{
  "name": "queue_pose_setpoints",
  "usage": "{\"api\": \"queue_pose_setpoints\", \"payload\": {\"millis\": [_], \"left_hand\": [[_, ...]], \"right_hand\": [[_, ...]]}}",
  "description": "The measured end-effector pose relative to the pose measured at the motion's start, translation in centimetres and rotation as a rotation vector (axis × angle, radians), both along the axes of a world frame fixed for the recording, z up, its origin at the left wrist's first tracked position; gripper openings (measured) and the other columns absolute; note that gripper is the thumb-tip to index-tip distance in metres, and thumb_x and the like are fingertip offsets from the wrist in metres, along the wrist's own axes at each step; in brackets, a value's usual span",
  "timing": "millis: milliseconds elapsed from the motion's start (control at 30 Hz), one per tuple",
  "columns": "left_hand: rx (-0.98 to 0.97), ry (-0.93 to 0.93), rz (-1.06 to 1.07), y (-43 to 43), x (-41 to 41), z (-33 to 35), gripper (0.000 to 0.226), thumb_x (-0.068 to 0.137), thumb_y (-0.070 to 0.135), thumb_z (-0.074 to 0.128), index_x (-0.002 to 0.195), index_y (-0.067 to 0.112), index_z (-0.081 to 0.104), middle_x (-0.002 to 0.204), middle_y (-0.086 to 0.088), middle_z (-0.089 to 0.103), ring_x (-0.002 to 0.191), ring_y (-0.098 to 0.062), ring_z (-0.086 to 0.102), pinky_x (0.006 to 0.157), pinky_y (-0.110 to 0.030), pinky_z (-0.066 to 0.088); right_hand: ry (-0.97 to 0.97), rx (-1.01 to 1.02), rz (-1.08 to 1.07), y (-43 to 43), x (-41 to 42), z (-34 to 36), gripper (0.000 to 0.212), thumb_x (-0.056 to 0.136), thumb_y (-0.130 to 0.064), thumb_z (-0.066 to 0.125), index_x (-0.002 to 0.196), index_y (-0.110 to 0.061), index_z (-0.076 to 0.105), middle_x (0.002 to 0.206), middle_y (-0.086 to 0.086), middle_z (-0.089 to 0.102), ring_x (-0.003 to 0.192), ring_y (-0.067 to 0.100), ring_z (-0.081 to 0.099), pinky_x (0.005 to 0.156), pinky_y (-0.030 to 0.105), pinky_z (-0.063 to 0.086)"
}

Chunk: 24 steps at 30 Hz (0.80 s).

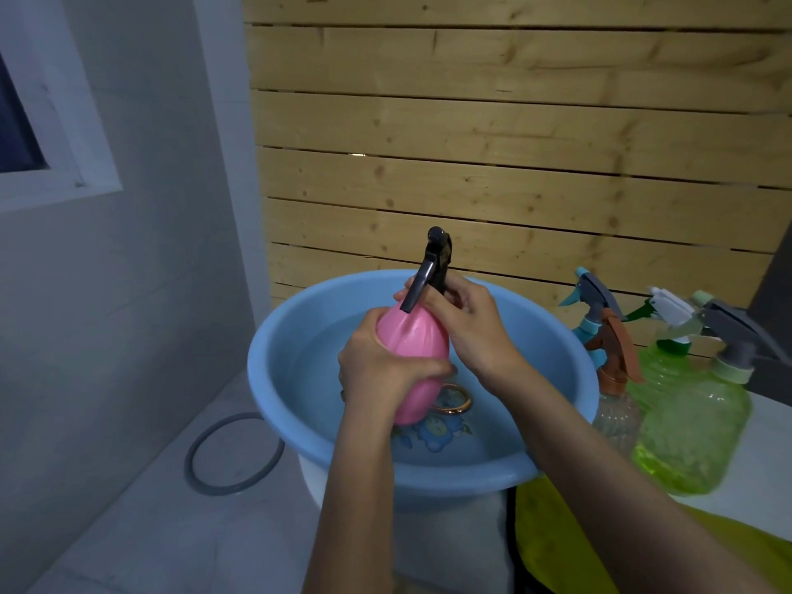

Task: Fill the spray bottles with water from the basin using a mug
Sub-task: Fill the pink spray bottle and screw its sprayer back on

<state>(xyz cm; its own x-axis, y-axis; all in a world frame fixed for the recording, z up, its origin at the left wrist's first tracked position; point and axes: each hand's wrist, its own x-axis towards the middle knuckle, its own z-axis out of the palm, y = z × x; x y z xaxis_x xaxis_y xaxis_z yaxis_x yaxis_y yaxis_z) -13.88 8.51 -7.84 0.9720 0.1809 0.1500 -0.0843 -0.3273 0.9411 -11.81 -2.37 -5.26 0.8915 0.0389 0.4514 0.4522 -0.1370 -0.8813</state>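
Both forearms reach up from bottom center. Left hand point(377, 373) wraps its fingers round the belly of the pink bottle point(413, 349), which is tilted at mid-frame above the water-filled blue basin point(274, 379). Right hand point(469, 330) curls its fingers round the neck, under the black trigger head point(433, 267). Other spray bottles point(690, 426) stand at right.

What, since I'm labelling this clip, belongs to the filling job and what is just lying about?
Job: pink spray bottle, basin, mug, waiting spray bottles.
Lying about: grey ring on the floor, window.
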Motion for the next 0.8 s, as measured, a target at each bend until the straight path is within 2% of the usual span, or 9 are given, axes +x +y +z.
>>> {"api": "queue_pose_setpoints", "payload": {"millis": [133,300,400,467,567,600,700,800], "left_hand": [[-0.019,0.006,-0.006,0.0,-0.1,0.2,0.074,0.042,0.031,0.090,0.107,0.030,0.053,0.102,0.006,0.057,0.092,-0.020,0.055,0.071,-0.030,0.048],[-0.068,-0.004,-0.003,-0.2,-0.2,0.4,0.075,0.044,0.029,0.091,0.110,0.029,0.054,0.104,0.005,0.058,0.095,-0.021,0.056,0.075,-0.034,0.051],[-0.087,-0.029,-0.014,-0.4,-0.4,1.1,0.075,0.045,0.028,0.090,0.110,0.029,0.053,0.103,0.006,0.057,0.096,-0.020,0.055,0.077,-0.034,0.050],[-0.098,-0.040,-0.033,-0.6,-0.6,1.6,0.072,0.048,0.027,0.090,0.108,0.031,0.050,0.102,0.007,0.055,0.095,-0.019,0.053,0.075,-0.032,0.048],[-0.131,-0.076,-0.072,-1.5,-1.2,2.4,0.073,0.048,0.025,0.090,0.107,0.033,0.048,0.101,0.008,0.055,0.097,-0.018,0.054,0.075,-0.031,0.047],[-0.146,-0.085,-0.087,-1.8,-1.3,2.5,0.073,0.048,0.024,0.090,0.107,0.035,0.048,0.099,0.010,0.055,0.096,-0.018,0.054,0.075,-0.030,0.047],[-0.166,-0.113,-0.138,-2.8,-1.8,3.4,0.073,0.050,0.024,0.090,0.105,0.038,0.044,0.092,0.019,0.050,0.093,-0.013,0.052,0.072,-0.026,0.044],[-0.174,-0.134,-0.212,-4.2,-2.2,4.0,0.074,0.051,0.028,0.090,0.110,0.036,0.046,0.100,0.013,0.054,0.097,-0.015,0.054,0.074,-0.026,0.047]], "right_hand": [[-0.009,0.002,-0.023,0.3,0.0,0.0,0.012,0.093,-0.019,0.059,0.089,-0.026,0.067,0.096,0.013,0.072,0.096,0.025,0.067,0.090,0.050,0.052],[-0.026,0.023,-0.028,0.8,-0.1,0.3,0.013,0.094,-0.020,0.058,0.089,-0.029,0.066,0.097,0.013,0.071,0.096,0.025,0.066,0.089,0.050,0.051],[-0.040,0.044,-0.009,0.7,-0.5,1.0,0.014,0.095,-0.017,0.056,0.090,-0.026,0.065,0.099,0.014,0.070,0.098,0.026,0.064,0.089,0.044,0.049],[-0.052,0.058,0.010,0.5,-0.9,1.6,0.014,0.095,-0.015,0.056,0.089,-0.025,0.064,0.098,0.013,0.069,0.093,0.022,0.064,0.084,0.036,0.050],[-0.091,0.076,0.035,-0.5,-1.9,2.8,0.015,0.094,-0.010,0.057,0.086,-0.021,0.063,0.076,-0.009,0.064,0.073,0.001,0.058,0.067,0.016,0.045],[-0.105,0.071,0.035,-0.8,-2.2,3.2,0.014,0.093,-0.009,0.057,0.086,-0.018,0.064,0.071,-0.014,0.061,0.069,-0.002,0.056,0.064,0.013,0.043],[-0.149,0.031,0.012,-2.0,-3.0,4.4,0.011,0.093,-0.006,0.055,0.097,-0.004,0.065,0.080,-0.003,0.062,0.076,0.005,0.056,0.069,0.020,0.045],[-0.201,-0.015,-0.054,-3.4,-4.0,5.6,0.013,0.093,-0.006,0.055,0.100,-0.002,0.066,0.082,-0.005,0.064,0.076,0.000,0.057,0.071,0.017,0.044]]}}
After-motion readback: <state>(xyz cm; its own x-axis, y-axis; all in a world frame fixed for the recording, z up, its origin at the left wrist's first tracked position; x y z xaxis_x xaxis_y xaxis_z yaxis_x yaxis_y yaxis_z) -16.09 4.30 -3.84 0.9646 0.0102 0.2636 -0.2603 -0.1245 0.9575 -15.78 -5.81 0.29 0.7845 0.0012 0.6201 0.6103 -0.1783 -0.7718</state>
